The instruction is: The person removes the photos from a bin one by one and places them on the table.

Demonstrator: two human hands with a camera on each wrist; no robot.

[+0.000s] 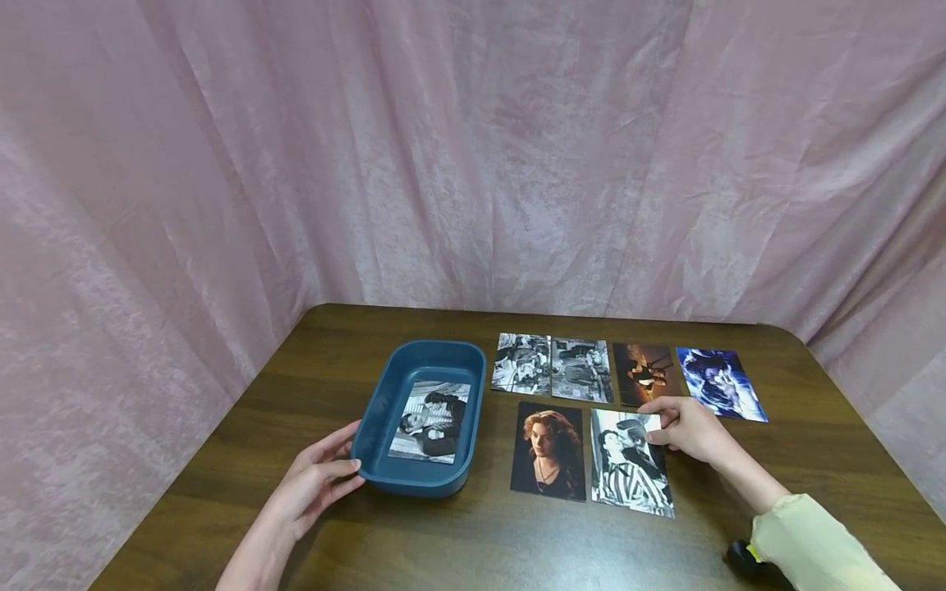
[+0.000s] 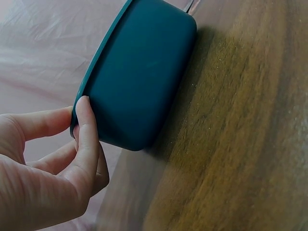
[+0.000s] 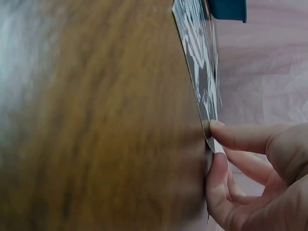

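Note:
A blue tray (image 1: 384,394) stands on the wooden table (image 1: 473,542) with a black-and-white photo (image 1: 432,420) lying flat in it. My left hand (image 1: 353,451) grips the tray's near left corner. In the left wrist view the left hand (image 2: 77,115) has its thumb (image 2: 87,130) on the tray's outer wall (image 2: 139,72) and a finger at the rim. My right hand (image 1: 654,428) pinches the far right corner of a black-and-white striped-shirt photo (image 1: 628,472). In the right wrist view the right hand (image 3: 211,142) holds this photo (image 3: 198,62) by its edge, slightly raised.
A colour portrait photo (image 1: 548,450) lies left of the pinched one. Behind them lie two black-and-white photos (image 1: 521,363) (image 1: 581,369), a sunset photo (image 1: 645,373) and a blue photo (image 1: 720,383). Pink cloth (image 1: 473,148) hangs around the table's far and side edges.

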